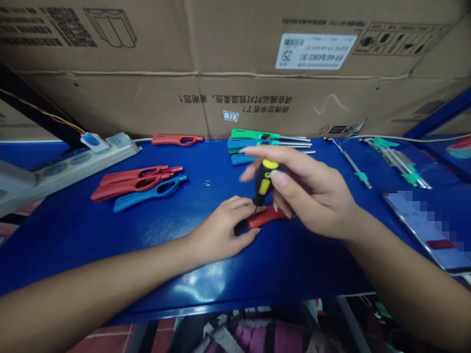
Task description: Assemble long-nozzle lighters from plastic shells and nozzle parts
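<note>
My right hand point(312, 191) grips a black and yellow screwdriver point(263, 181), fingers around its handle. The driver stands nearly upright, its tip on the end of a red lighter casing point(263, 218). My left hand point(222, 228) pinches that end of the casing between thumb and fingers and steadies it on the blue table point(169, 274). The casing's other end is partly hidden behind my right hand. Several tiny screws point(207, 184) lie on the table beyond my left hand.
Red casings point(128, 181) and a blue casing point(149, 193) lie left; another red casing point(176, 140) is farther back. Lighters with metal tubes point(270, 143) rest behind my right hand. Rods with green tape point(401, 159) and a phone point(430, 230) are right. A power strip point(73, 162) runs left; cardboard point(147, 98) stands behind.
</note>
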`<state>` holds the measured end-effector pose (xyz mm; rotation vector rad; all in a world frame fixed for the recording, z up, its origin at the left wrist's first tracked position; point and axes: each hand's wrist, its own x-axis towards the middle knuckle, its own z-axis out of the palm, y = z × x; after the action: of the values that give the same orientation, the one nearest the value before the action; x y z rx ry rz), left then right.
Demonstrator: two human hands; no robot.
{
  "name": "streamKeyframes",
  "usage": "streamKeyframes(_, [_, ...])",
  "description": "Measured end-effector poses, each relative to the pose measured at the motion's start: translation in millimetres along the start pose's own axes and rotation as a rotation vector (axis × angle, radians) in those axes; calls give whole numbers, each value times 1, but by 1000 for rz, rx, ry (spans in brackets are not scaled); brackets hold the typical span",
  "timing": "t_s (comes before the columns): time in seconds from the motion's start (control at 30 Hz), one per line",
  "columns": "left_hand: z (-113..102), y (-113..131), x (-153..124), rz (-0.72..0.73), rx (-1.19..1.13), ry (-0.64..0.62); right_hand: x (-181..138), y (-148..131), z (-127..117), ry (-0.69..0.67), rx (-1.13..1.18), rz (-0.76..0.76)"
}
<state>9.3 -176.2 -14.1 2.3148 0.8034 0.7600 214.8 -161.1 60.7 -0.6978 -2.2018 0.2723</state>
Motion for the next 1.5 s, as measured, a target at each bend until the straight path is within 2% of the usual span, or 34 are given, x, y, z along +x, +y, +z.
streamKeyframes(0.07, [1,-1,0,1,-5,4,0,2,-1,33,-25,-44])
streamKeyframes(0.17, [1,-1,0,12,-17,5,-1,4,-1,98,-188,-138])
streamKeyframes(0.33, [-1,1,1,14,-29,-14,0,5,0,-39,-84,-12])
streamKeyframes(0.53, [0,-2,0,23,-10,19,-3,5,2,111,-264,-96])
streamKeyframes(0.7, [-1,0,1,21,-19,-17,-3,0,11,62,-40,12])
streamKeyframes(0.87, [0,1,1,-2,-2,-7,0,1,8,134,-201,-78])
streamKeyframes(1.03, [-1,0,1,3,-14,-22,-1,6,9,-2,35,53])
streamKeyframes(1.2, [0,-1,0,10,-15,8,-4,9,8,93,-198,-120])
streamKeyframes(1.3, [0,0,0,6,2,-7,-2,4,3,0,-69,-35])
streamKeyframes(1.37, [0,0,0,-2,3,-15,0,1,0,-7,0,-5])
streamKeyframes(1.5, [0,-1,0,15,-22,-8,1,0,-2,105,-199,-102])
